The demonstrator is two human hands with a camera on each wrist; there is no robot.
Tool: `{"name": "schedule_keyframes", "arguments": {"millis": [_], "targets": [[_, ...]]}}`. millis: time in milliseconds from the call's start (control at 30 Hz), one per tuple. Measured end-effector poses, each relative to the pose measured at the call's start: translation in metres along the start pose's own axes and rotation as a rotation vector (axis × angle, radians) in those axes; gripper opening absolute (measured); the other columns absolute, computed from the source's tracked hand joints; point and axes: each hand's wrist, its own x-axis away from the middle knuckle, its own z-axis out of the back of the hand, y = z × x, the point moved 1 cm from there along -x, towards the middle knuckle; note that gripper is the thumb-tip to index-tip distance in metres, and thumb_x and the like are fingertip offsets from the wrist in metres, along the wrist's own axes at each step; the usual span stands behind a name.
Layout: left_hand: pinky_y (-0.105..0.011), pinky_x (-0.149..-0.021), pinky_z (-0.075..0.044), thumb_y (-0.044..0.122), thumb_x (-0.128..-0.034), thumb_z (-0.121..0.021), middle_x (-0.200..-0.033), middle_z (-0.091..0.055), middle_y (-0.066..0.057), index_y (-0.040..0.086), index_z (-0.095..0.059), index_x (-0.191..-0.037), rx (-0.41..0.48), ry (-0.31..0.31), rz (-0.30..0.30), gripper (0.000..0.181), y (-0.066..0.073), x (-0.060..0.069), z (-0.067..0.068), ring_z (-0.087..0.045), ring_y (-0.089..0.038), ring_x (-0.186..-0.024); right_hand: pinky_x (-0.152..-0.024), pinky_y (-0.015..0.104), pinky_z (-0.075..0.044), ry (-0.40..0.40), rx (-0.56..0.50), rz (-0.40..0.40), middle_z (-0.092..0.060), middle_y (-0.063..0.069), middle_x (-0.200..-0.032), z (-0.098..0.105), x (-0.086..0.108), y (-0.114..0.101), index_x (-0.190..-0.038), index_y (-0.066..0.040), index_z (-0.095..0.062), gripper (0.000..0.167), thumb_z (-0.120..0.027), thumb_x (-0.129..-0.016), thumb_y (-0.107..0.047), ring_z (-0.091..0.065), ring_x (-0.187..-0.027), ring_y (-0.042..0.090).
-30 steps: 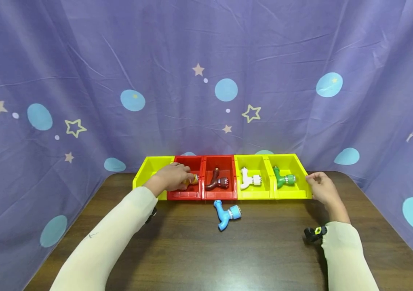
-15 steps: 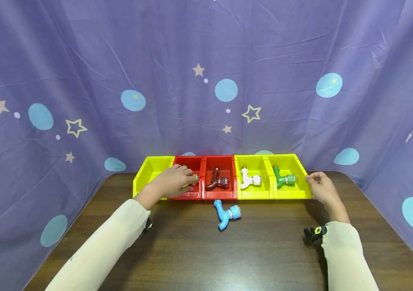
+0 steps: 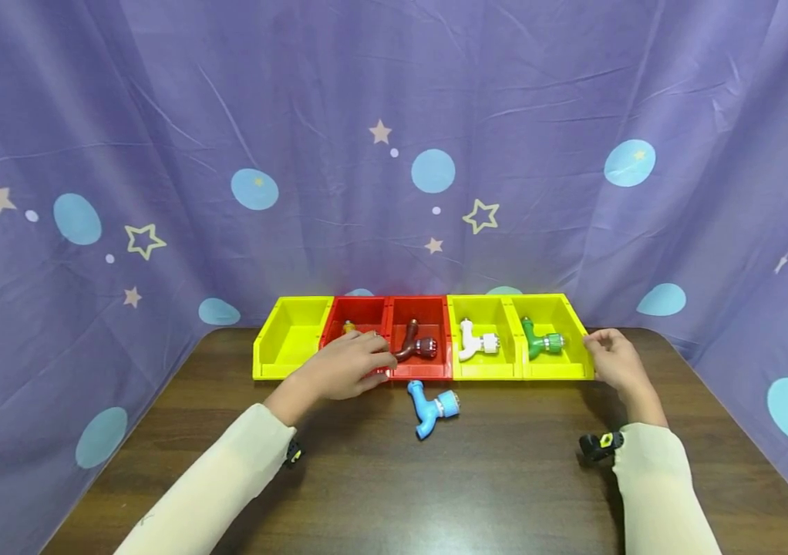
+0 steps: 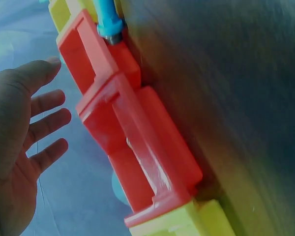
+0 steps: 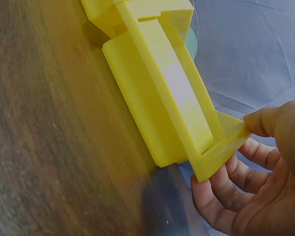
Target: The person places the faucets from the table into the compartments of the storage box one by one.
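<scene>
My left hand (image 3: 351, 365) hovers above the front of the left red bin (image 4: 152, 152), its fingers apart and holding nothing. A yellow tap (image 3: 348, 327) lies in that bin, mostly hidden by the hand. In the neighbouring red bin (image 3: 429, 308) is a dark brown tap (image 3: 423, 349). My right hand (image 3: 617, 359) grips the right side of the end yellow bin (image 5: 206, 147) between thumb and fingers. That bin contains a green tap (image 3: 545, 343). On the table in front of the row lies a blue tap (image 3: 432, 408), also glimpsed in the left wrist view.
Five-part row aside, a white tap (image 3: 480, 342) lies in the yellow bin right of the red ones. Another yellow bin (image 3: 291, 339) forms the left end. The row stands on a brown wooden table (image 3: 491, 486), before a purple patterned curtain (image 3: 338, 92).
My left hand has let go of the yellow tap in the left red bin and moved slightly right and towards me. The right hand stays on the bin's edge.
</scene>
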Motion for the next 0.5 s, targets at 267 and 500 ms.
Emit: {"name": "schedule_keyframes", "arguments": {"millis": [267, 500], "targets": [[-0.037, -0.098, -0.05, 0.03, -0.0953, -0.075, -0.118, -0.062, 0.0, 0.018, -0.069, -0.126, 0.143, -0.02, -0.029, 0.033, 0.021, -0.01, -0.01, -0.059, -0.017, -0.106, -0.067, 0.032, -0.052, -0.011, -0.003, -0.01, -0.049, 0.029, -0.13, 0.001, 0.004, -0.001, -0.132, 0.004, -0.045, 0.043, -0.038, -0.111, -0.032, -0.055, -0.101, 0.034], [-0.034, -0.1, -0.048, 0.039, -0.0955, -0.073, -0.124, -0.061, 0.003, 0.02, -0.067, -0.127, 0.176, -0.059, -0.06, 0.037, 0.036, -0.016, -0.018, -0.057, -0.015, -0.113, -0.066, 0.032, -0.052, -0.015, 0.006, -0.007, -0.049, 0.029, -0.13, 0.002, 0.004, -0.003, -0.132, 0.004, -0.046, 0.041, -0.038, -0.111, -0.03, -0.054, -0.1, 0.033]]}}
